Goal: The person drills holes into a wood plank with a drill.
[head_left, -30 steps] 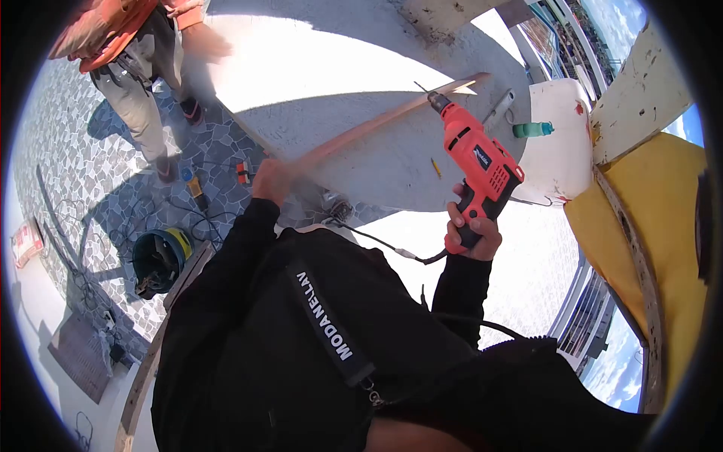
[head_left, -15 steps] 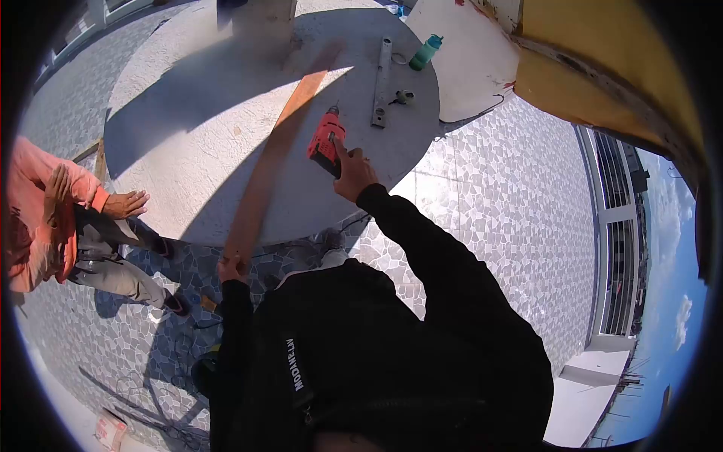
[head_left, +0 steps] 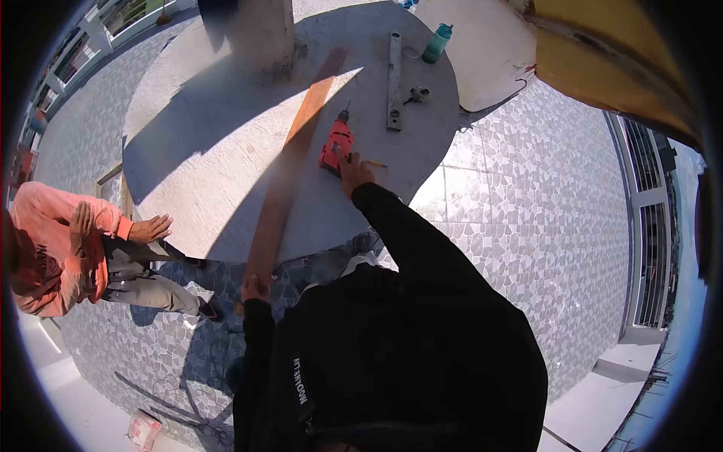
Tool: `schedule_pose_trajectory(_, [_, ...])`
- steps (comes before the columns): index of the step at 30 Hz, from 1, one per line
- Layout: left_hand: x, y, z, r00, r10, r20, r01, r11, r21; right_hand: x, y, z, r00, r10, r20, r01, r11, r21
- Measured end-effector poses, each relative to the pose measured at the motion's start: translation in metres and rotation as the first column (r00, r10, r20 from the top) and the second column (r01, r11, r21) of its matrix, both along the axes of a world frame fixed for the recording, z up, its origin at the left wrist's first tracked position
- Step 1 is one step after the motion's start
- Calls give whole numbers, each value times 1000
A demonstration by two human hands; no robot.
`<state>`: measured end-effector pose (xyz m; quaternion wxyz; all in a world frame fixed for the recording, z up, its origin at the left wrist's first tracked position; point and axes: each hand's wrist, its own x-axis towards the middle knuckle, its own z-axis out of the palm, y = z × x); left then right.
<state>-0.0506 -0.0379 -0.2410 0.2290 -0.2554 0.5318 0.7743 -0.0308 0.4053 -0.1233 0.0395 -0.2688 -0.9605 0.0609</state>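
Note:
My left hand (head_left: 257, 288) is closed on the near end of a long reddish-brown wooden board (head_left: 280, 197), which lies across the round concrete table (head_left: 207, 200) and overhangs its near edge. To the right of the board, my right hand (head_left: 357, 175) is closed at the rear of a red power drill (head_left: 337, 141). The drill is low over the tabletop, its bit pointing to the far side. Part of its handle is hidden by my fingers. Just right of that hand a yellow pencil (head_left: 376, 163) shows.
A spirit level (head_left: 395, 83), a small metal item (head_left: 419, 94) and a teal bottle (head_left: 437, 44) are at the table's far right. A thick post (head_left: 265, 34) rises from the table. Left, a person in an orange top (head_left: 64, 245) sits with hands raised near the edge.
The view has shifted slightly. My right hand has drawn back a little along the drill, and the pencil now shows beside it. My left hand stays on the board.

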Motion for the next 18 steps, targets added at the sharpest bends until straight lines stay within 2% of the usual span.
schedule_pose_trajectory(2, [1,-4,-8,997,-72,-32,70,996,-52,3,-2,-1,1000,8,7,-7,998,-59])
schedule_pose_trajectory(4, [3,-7,-16,997,30,72,-33,999,42,7,-3,-3,1000,5,16,-3,993,-122])
schedule_pose_trajectory(5, [3,-9,-19,996,21,85,-23,999,27,7,-1,-4,1000,22,-16,-24,986,-163])
schedule_pose_trajectory(6, [0,-12,-20,988,-156,16,157,982,-103,9,1,-3,998,37,-48,-46,978,-201])
schedule_pose_trajectory(7, [2,-14,-22,941,-337,-28,321,917,-238,13,3,-2,999,27,-32,-33,977,-212])
schedule_pose_trajectory(8, [3,-11,-24,939,-343,-13,330,913,-241,14,6,0,994,81,-75,-95,976,-196])
schedule_pose_trajectory(10, [3,11,-1,989,53,139,-23,978,-207,17,17,-4,984,140,-114,-159,971,-181])
schedule_pose_trajectory(12, [0,12,-5,993,36,111,-3,960,-281,21,28,-12,950,36,-309,-116,962,-247])
schedule_pose_trajectory(13, [0,10,-8,997,21,79,8,937,-348,21,41,-18,951,51,-304,-132,959,-252])
schedule_pose_trajectory(15, [1,8,-9,990,79,119,-35,940,-338,26,71,-31,926,-254,-279,211,962,-174])
schedule_pose_trajectory(17, [-1,15,-7,981,137,139,-81,934,-348,33,89,-39,949,-290,-125,277,954,-110])
schedule_pose_trajectory(18, [0,19,-5,976,166,140,-108,930,-352,37,95,-44,957,-263,-122,249,962,-113])
